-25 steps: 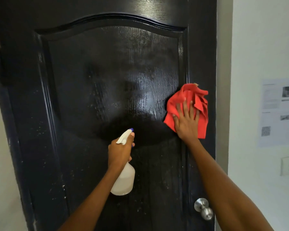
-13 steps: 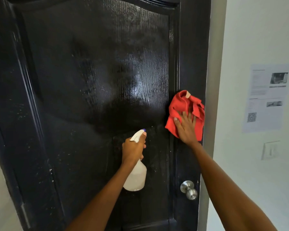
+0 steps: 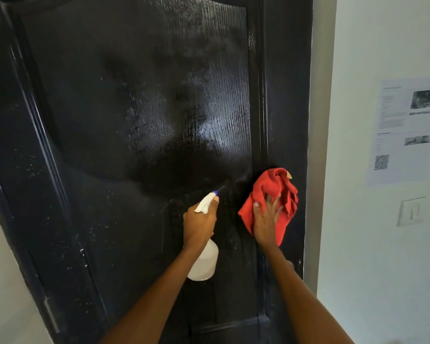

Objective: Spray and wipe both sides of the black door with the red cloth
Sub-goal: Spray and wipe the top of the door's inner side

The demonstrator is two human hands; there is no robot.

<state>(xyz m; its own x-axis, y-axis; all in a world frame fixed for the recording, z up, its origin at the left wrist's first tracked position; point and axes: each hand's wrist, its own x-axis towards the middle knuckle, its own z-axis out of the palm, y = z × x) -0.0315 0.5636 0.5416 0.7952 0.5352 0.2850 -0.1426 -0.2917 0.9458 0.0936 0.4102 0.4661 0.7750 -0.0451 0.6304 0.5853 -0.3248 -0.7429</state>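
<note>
The black door (image 3: pixel 134 120) fills most of the view, its raised panel wet and shiny in the middle. My right hand (image 3: pixel 266 222) presses the crumpled red cloth (image 3: pixel 271 187) flat against the door's right stile, fingers spread. My left hand (image 3: pixel 200 224) grips the neck of a white spray bottle (image 3: pixel 205 261), nozzle aimed at the door just left of the cloth. My right forearm hides the door knob.
A grey door frame (image 3: pixel 318 145) runs down the right of the door. On the white wall beyond hang a printed paper sheet (image 3: pixel 405 130) and a light switch (image 3: pixel 411 211). White wall shows at the lower left.
My right hand has slid the red cloth down the right stile of the door. My left hand with the spray bottle has shifted right, closer to the cloth.
</note>
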